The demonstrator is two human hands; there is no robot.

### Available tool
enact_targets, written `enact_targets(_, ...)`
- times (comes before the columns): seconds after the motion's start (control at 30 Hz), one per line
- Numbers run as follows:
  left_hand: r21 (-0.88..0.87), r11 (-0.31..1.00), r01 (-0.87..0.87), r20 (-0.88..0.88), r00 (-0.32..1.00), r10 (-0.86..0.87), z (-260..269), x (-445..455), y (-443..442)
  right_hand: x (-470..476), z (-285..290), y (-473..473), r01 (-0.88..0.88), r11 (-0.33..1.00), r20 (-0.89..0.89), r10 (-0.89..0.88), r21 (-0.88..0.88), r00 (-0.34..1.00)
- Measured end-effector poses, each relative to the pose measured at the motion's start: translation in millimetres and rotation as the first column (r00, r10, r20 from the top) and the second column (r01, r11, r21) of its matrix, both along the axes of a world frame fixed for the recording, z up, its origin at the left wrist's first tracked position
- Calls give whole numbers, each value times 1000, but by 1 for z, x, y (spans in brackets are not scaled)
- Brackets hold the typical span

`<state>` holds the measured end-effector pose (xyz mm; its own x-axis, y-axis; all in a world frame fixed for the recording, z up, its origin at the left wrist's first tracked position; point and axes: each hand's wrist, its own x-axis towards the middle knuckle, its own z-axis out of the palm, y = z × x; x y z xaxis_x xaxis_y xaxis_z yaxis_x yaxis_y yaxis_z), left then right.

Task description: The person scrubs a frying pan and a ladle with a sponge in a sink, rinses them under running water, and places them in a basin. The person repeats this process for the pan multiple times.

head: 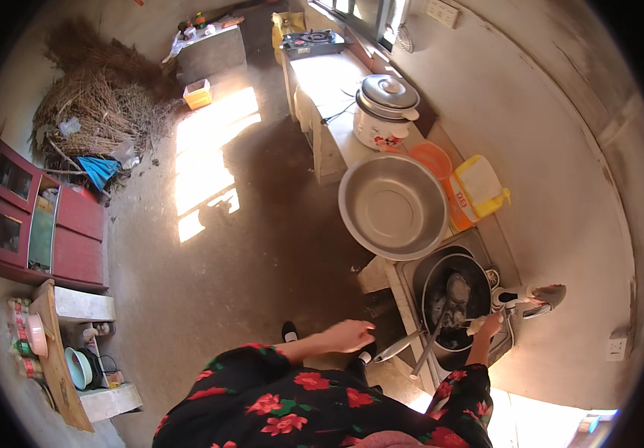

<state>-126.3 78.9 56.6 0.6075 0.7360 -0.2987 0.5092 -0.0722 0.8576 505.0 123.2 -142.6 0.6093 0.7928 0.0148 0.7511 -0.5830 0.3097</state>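
Observation:
A black wok [455, 343] with some water in it sits in the metal sink [476, 241]. Its handle [397, 347] sticks out over the sink's near left edge. A ladle [458, 288] lies in the wok, bowl down in the water, its long handle resting across the rim. Over the wok's right side, next to the tap [540, 302], my right hand [489, 325] grips a pale, crumpled cloth or scrubber [474, 326]. My left hand [355, 336] is held in the air left of the wok handle, fingers loosely curled, with nothing visible in it.
A wide steel basin [392, 207] stands on the counter beyond the sink. Behind it are an orange basin [432, 159], a yellow-and-orange package [476, 190] and a lidded cooker [383, 115]. A gas stove [313, 42] is farther off. Across the floor stands a red cabinet [78, 235].

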Motion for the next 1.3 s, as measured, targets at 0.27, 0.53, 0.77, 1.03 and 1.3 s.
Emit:
enact_targets(0.27,-201,906,-372,-261,912,317,-32,-261,10,-67,93,-45,289,941,63,-304,178,951)
enact_targets(0.53,-321,822,-471,-224,881,417,-26,-348,151,-204,159,24,892,403,-884,468,203,-11)
enact_targets(0.77,-611,731,-304,203,833,515,19,-325,330,-592,277,319,377,725,-756,649,577,-91)
enact_targets(1.03,-497,450,-742,364,293,884,34,-422,454,-958,230,517,-37,888,-789,389,459,-475)
enact_targets(1.3,-560,153,-814,299,-26,954,4,-560,562,-1101,199,618,-278,945,-548,-142,173,-824)
